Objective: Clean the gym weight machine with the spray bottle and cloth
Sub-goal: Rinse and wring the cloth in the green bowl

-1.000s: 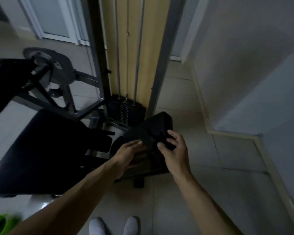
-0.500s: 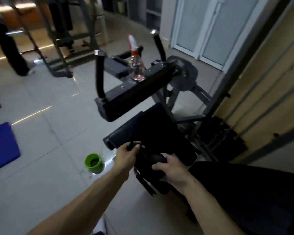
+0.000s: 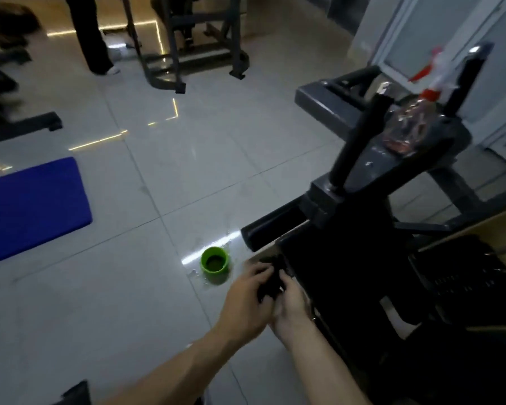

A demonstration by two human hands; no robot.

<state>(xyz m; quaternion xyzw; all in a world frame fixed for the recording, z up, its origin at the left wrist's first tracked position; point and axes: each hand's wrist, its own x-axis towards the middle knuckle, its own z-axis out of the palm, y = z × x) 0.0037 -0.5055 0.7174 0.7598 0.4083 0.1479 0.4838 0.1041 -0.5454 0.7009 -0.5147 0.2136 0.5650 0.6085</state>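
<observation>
A black weight machine [image 3: 371, 229] fills the right side, with padded arms and upright handles. On its upper pad stands a clear spray bottle [image 3: 406, 127] with a red-and-white trigger head. Low in the middle, my left hand [image 3: 246, 299] and my right hand [image 3: 292, 305] are close together, both holding a dark, bunched cloth [image 3: 272, 283] between them, just off the machine's near pad edge. The cloth is blurred and mostly hidden by my fingers.
A small green cup [image 3: 214, 261] sits on the wet tiled floor just left of my hands. A blue mat [image 3: 30, 206] lies at the left. Other machine frames [image 3: 193, 54] and a person's legs [image 3: 94, 39] are at the back.
The view has swung left and down across the machine. My hands moved off the black pad and came together around the dark cloth near the green cup.
</observation>
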